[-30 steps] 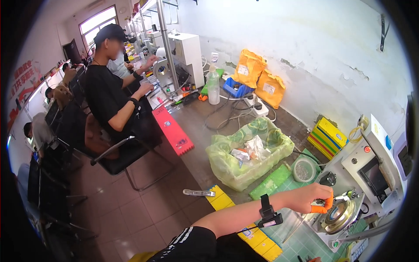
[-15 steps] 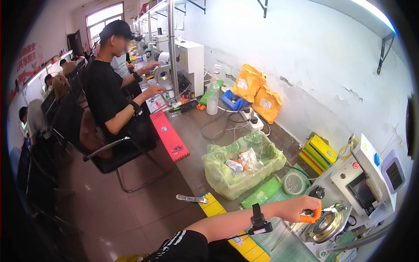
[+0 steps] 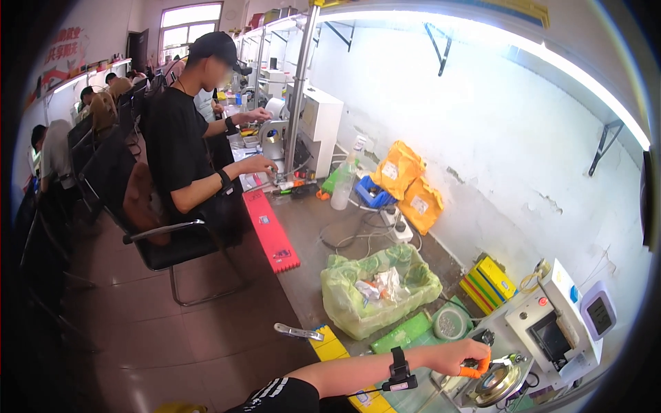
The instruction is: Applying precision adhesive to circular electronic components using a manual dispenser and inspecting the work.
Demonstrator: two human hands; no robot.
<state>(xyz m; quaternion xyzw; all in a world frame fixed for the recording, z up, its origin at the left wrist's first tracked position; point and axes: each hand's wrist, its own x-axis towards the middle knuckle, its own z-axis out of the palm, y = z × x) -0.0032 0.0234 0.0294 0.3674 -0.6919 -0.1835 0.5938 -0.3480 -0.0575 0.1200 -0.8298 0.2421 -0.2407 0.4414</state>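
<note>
My left hand (image 3: 451, 356) reaches across the bench to a round, shiny metal disc (image 3: 501, 380) on a white bench machine (image 3: 529, 308). Orange finger covers (image 3: 477, 372) sit on its fingertips, which are bent together around something small and dark beside the disc. What that is, I cannot make out. A black wrist strap with a small box (image 3: 399, 378) is round my wrist. Close to the hand stands a round pale dish (image 3: 451, 322) of small bits, with a green packet (image 3: 401, 333) beside it. My right hand is outside the picture.
A bin with a pale green liner (image 3: 337, 303) holds crumpled scraps. Yellow folding strip (image 3: 332, 344) and a metal hand tool (image 3: 297, 332) lie at the bench edge. Farther off are a bottle (image 3: 340, 195), cables, a power strip (image 3: 397, 226), orange packets (image 3: 399, 172) and a seated co-worker (image 3: 182, 138).
The view has tilted up, so the scene sits lower and the overhead lamp shows more. My left hand stays at the disc, its fingers still closed.
</note>
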